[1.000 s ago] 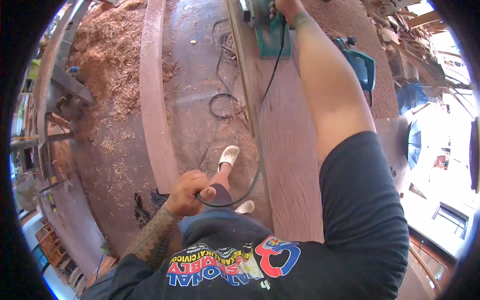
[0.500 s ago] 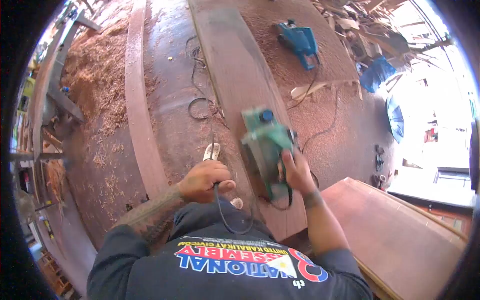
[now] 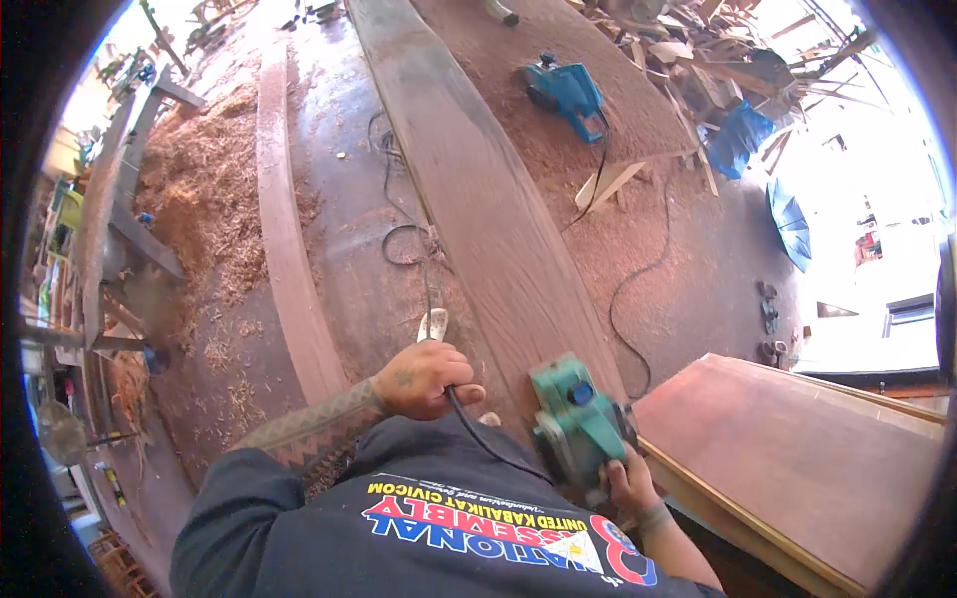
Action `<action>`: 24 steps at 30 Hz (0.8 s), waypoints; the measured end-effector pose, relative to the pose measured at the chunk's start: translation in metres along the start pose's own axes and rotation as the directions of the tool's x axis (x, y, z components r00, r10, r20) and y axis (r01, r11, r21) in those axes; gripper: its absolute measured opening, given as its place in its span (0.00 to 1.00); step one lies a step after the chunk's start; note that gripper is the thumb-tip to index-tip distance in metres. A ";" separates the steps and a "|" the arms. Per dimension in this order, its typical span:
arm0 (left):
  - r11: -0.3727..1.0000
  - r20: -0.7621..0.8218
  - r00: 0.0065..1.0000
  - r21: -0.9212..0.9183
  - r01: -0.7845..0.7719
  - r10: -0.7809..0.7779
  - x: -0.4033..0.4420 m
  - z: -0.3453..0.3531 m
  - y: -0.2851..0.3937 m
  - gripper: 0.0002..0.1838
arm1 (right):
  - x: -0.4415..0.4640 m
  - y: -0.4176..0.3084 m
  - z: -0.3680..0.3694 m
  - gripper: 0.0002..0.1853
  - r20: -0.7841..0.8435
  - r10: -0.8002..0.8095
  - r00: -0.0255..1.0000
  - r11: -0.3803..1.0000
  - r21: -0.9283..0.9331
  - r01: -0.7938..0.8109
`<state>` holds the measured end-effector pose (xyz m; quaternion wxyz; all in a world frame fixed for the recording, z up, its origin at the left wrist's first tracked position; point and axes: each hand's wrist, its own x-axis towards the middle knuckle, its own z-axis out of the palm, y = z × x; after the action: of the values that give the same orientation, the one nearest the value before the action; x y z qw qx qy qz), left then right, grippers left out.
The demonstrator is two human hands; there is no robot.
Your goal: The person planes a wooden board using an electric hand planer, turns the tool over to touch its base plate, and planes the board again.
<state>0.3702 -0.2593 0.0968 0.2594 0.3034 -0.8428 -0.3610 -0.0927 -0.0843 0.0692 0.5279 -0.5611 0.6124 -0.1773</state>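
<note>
My right hand (image 3: 632, 482) is wrapped round the rear handle of a green electric planer (image 3: 580, 407). The planer rests on the near end of a long brown wooden plank (image 3: 478, 189), close to my body. Its underside is hidden. My left hand (image 3: 427, 381) is closed round a black power cord (image 3: 469, 424), holding it off to the left of the plank. The cord runs from my fist toward the planer, and its other side trails forward past a loop on the floor.
A blue electric planer (image 3: 570, 98) sits on a shavings-covered board to the right. Another plank (image 3: 284, 219) lies at left beside heaped wood shavings (image 3: 194, 179). A wooden panel (image 3: 788, 439) stands at near right. Scrap wood (image 3: 738, 70) is piled at far right.
My right hand has drawn the green planer back along the plank toward my body. My left hand still grips the cord, nearly in place. The view has shifted slightly.
</note>
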 end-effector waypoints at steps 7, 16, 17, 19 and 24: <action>0.996 -0.026 0.996 0.034 0.084 -0.083 -0.004 -0.020 -0.027 0.24 | 0.243 -0.158 0.052 0.25 -0.043 -0.156 0.987 0.986 0.049 0.158; 0.947 -0.174 0.931 -0.037 0.319 -0.320 -0.029 -0.067 -0.069 0.28 | 0.498 -0.301 0.087 0.33 -0.014 -0.249 0.968 0.967 0.041 0.250; 0.938 -0.191 0.919 -0.047 0.343 -0.346 -0.032 -0.072 -0.075 0.28 | 0.519 -0.320 0.090 0.34 0.009 -0.241 0.970 0.967 0.085 0.240; 0.917 -0.225 0.889 -0.070 0.394 -0.399 -0.038 -0.081 -0.088 0.27 | 0.560 -0.354 0.097 0.33 0.026 -0.252 0.967 0.964 0.099 0.248; 0.898 -0.265 0.860 -0.078 0.432 -0.437 -0.051 -0.097 -0.129 0.25 | 0.675 -0.412 0.119 0.35 0.019 -0.270 0.963 0.949 0.172 0.263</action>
<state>0.5105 -0.3392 0.0459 0.2886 0.5307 -0.7054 -0.3708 0.3406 -0.7561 0.0558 0.5572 -0.5957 0.5027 -0.2861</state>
